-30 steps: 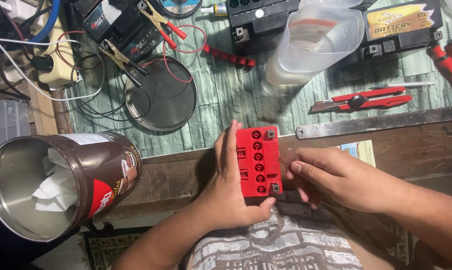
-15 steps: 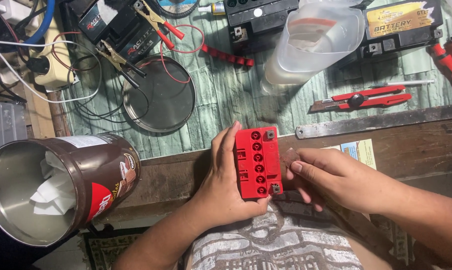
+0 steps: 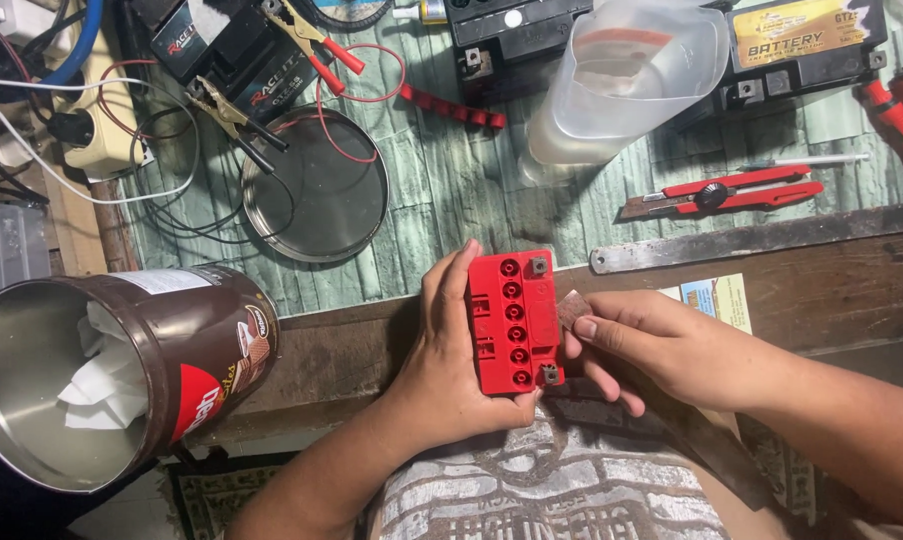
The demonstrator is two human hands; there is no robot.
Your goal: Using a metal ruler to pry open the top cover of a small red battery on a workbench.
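Note:
A small red battery [image 3: 515, 322] with a row of round filler holes and two metal terminals stands at the workbench's front edge, over my lap. My left hand [image 3: 450, 360] wraps around its left side and holds it. My right hand [image 3: 662, 345] is at its right side, pinching a small brownish flat piece [image 3: 575, 306] against the battery's edge, near the upper terminal.
A brown tin can [image 3: 122, 375] with white paper inside lies at the left. A round metal lid [image 3: 317, 185], clamp leads [image 3: 312, 40], black batteries [image 3: 517, 30], a clear plastic jug [image 3: 622, 80], a red utility knife [image 3: 732, 190] and a metal strip [image 3: 752, 240] lie on the green mat.
The hands and battery sit slightly lower and nearer in the view; my right hand's fingers have shifted a little along the battery's right edge.

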